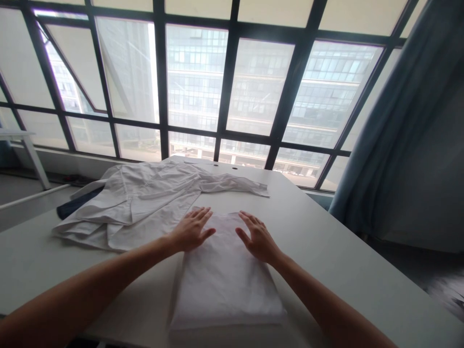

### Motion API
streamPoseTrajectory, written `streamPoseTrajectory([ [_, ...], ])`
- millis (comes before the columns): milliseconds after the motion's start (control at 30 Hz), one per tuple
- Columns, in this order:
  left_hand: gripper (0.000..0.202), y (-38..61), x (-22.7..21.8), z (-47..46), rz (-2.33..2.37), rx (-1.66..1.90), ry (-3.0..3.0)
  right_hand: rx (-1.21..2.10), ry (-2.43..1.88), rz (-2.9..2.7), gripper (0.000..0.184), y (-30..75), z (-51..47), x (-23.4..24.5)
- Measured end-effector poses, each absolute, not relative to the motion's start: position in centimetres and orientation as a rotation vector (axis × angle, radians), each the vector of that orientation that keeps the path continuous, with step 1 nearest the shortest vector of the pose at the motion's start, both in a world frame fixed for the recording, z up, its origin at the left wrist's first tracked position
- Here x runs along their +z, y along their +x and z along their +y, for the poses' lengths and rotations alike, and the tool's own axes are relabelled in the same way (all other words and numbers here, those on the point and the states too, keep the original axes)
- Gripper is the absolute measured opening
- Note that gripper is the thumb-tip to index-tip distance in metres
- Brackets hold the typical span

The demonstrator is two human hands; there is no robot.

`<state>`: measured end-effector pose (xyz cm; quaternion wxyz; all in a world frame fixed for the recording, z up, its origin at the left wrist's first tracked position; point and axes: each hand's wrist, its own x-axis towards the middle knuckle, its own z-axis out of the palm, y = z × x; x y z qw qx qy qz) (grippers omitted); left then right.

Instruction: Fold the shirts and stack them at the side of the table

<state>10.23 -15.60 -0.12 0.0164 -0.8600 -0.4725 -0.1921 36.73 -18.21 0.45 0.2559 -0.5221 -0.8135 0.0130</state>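
In front of me lies a folded white cloth garment (228, 285), a neat rectangle near the table's front edge. My left hand (192, 229) rests flat at its far left corner, fingers stretched out. At the far right corner my right hand (258, 237) lies with its fingers extended too. Neither hand grips anything. Beyond my left hand a white long-sleeved shirt (145, 193) is spread out and wrinkled, one sleeve reaching to the right. Something dark blue (78, 203) sticks out from under its left side; its kind is hidden.
The white table (319, 251) stretches toward a wall of dark-framed windows (223, 82), with one pane tilted open at the left. A blue-grey curtain (384, 125) hangs at the right. Another white table (34, 154) stands at the far left.
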Motion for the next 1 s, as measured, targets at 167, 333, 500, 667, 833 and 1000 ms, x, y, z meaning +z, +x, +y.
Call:
streamPoseTrajectory([
  [167, 0.078, 11.0, -2.1, -15.1, -1.571, -0.259, -2.890, 0.295, -1.667, -2.476, 0.074, 35.6, -18.7, -0.2],
  [333, 0.079, 10.3, -2.1, -13.2, -1.558, -0.320, -3.009, 0.317, -1.723, -2.485, 0.079, 35.7, -18.3, -0.3],
  [500, 0.073, 11.4, -0.9, -14.6, -1.464, -0.460, -2.976, 0.284, -1.788, -2.432, 0.082, 35.9, -18.0, -0.6],
  [667, 0.074, 13.4, -0.3, -18.4, -1.051, -0.437, -3.156, 0.230, -2.042, -2.227, 0.078, 37.7, -16.2, -1.1],
  [833, 0.074, 14.0, -0.9, -18.9, -1.004, -0.326, -3.239, 0.049, -2.114, -2.088, 0.072, 38.2, -16.3, -0.4],
  [1000, 0.071, 13.9, -1.6, -18.1, -0.947, -0.442, -3.241, 0.083, -1.729, -2.336, 0.071, 35.3, -19.3, -0.3],
])
